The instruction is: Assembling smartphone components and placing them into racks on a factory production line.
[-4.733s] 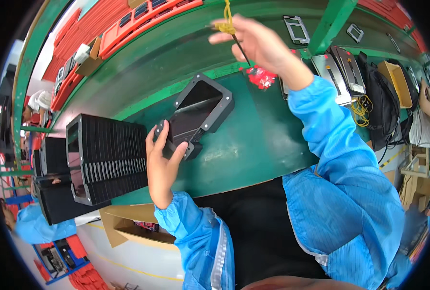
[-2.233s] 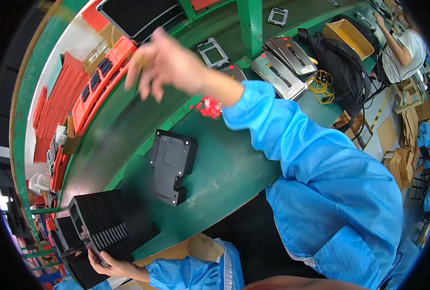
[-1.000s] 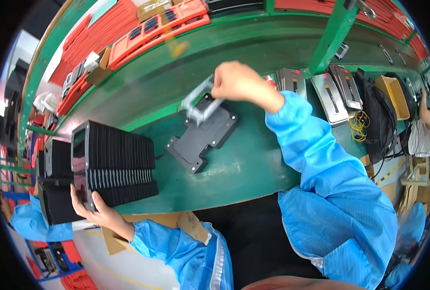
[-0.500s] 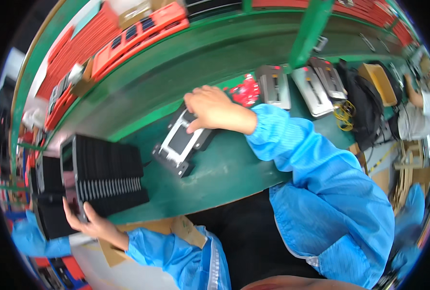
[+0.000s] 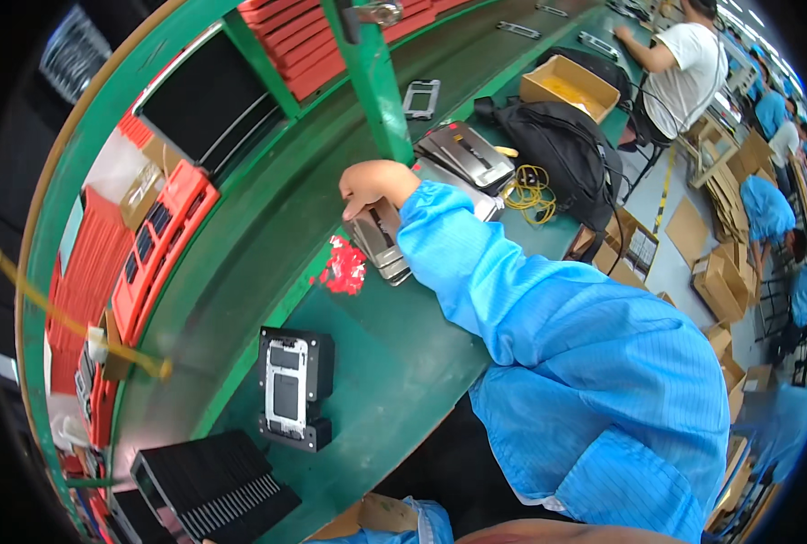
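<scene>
My right hand (image 5: 367, 186) reaches over the nearer stack of flat grey panels (image 5: 381, 240). Its fingers curl round the upper end of the top panel, with the thumb along the side and the fingertips partly hidden. Nearer to me, a black fixture block (image 5: 322, 372) stands on the green bench, and a silver rectangular frame (image 5: 285, 410) with two windows lies on it. My left hand is out of sight; only part of the left sleeve (image 5: 432, 524) shows at the lower edge. A black slotted rack (image 5: 213, 480) sits at the lower left.
Small red pieces (image 5: 342, 265) lie in a pile beside the panels. Further along are another panel stack (image 5: 467, 156), a coil of yellow cord (image 5: 532, 195), a black bag (image 5: 557, 145) and a cardboard box (image 5: 571, 86). A green post (image 5: 381, 100) rises behind. A person in white (image 5: 689, 72) works at the far right.
My right hand has let go of the frame and fixture and moved to the grey panels. The view has turned right, and my left hand has left the picture.
</scene>
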A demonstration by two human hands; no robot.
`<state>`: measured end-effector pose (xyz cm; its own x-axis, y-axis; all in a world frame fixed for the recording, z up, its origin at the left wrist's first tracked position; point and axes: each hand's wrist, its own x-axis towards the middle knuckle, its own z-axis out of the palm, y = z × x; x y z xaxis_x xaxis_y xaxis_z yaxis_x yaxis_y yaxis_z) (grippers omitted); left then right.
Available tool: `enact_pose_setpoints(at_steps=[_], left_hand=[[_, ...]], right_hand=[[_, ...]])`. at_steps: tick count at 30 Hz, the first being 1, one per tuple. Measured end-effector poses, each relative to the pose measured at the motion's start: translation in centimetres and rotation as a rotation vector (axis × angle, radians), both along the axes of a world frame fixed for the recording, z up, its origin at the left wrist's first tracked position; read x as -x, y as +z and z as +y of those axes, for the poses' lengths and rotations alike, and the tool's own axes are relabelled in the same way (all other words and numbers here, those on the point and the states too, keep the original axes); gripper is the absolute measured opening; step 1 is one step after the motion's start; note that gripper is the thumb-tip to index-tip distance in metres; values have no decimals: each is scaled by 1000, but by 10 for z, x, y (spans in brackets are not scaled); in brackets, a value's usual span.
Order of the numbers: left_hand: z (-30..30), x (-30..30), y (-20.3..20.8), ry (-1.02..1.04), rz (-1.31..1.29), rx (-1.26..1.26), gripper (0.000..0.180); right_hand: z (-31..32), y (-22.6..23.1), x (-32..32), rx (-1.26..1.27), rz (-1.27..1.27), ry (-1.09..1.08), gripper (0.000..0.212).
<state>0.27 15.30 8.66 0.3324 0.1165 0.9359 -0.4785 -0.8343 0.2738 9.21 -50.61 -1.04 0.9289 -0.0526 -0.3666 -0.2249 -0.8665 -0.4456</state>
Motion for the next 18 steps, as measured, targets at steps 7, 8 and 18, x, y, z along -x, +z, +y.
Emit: enact_pose_setpoints(at_steps=[7, 8, 18], left_hand=[[-61, 26, -27, -84, -116, 156, 71], [-67, 31, -35, -228, -48, 86, 73], [-244, 78, -83, -1252, 1278, 565, 55]], right_hand=[[41, 55, 31, -38, -591, 9, 35], [53, 75, 36, -80, -621, 62, 33], [214, 117, 76, -969, -758, 989, 21]])
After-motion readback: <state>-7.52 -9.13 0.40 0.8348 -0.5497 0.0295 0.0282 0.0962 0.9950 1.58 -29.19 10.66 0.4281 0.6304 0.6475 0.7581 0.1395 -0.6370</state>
